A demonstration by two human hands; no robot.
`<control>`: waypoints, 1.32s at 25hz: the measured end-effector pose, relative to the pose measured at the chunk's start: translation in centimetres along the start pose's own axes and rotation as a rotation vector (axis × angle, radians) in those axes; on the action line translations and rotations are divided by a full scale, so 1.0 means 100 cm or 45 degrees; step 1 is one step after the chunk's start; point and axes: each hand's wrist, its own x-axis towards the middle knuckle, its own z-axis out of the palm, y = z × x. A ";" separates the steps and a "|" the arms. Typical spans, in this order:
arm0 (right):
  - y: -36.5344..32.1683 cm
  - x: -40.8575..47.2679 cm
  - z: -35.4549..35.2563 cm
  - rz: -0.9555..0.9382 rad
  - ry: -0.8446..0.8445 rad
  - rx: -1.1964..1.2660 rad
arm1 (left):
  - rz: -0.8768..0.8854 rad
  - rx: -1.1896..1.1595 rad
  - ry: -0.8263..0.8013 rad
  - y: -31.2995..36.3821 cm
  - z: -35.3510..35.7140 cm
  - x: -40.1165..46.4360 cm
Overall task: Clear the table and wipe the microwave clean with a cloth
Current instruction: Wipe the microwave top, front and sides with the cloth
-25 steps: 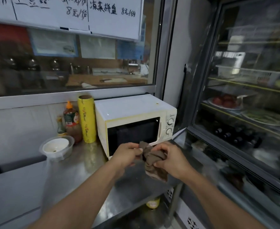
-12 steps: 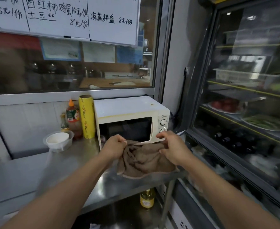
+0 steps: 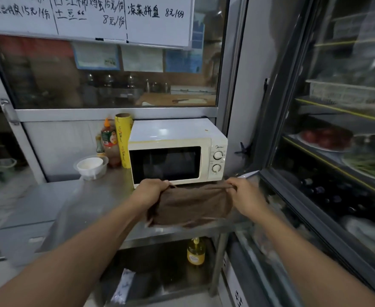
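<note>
Display fridge: a tall dark-framed glass-door refrigerator (image 3: pixel 337 151) fills the right side, with plates of food and dark bottles on its shelves
Table: a long stainless-steel table (image 3: pixel 55 209) stands against a grey wall panel under a wide window; its lower shelf carries a yellow-capped bottle of amber liquid (image 3: pixel 195 251) and a flat white packet (image 3: pixel 122 286)
Whiteboard: a white menu board with black handwriting (image 3: pixel 93 16) hangs across the top of the window
Microwave: a cream-white box-shaped microwave oven with a dark glass door and two round dials (image 3: pixel 177 156) sits at the right end of the table, door closed
Cloth: a brown soft cloth (image 3: pixel 193 207) is stretched flat in the air just in front of the microwave's lower edge, above the table's front edge, its bottom hem blurred
Left hand: the left hand (image 3: pixel 151 191) has its fingers clenched round the cloth's upper left corner
Right hand: the right hand (image 3: pixel 246 196) pinches the upper right corner between curled fingers and thumb
Yellow roll: an upright yellow roll of cling film (image 3: pixel 123 140) stands just beside the microwave's left wall
Sauce bottle: an orange-capped red sauce bottle (image 3: pixel 109 142) stands left of the roll, with a smaller bottle beside it
Bowl: a clear plastic bowl holding a white cup (image 3: pixel 91 167) rests in front of the bottles
</note>
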 end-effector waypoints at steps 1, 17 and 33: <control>0.005 -0.001 0.003 0.039 -0.017 0.045 | -0.088 -0.174 0.101 0.000 -0.002 0.001; -0.008 -0.017 0.022 0.571 -0.452 0.966 | -0.130 -0.091 0.602 -0.059 -0.056 0.055; -0.014 0.019 0.028 0.770 -0.382 1.225 | 0.169 0.067 -0.295 -0.062 0.019 0.053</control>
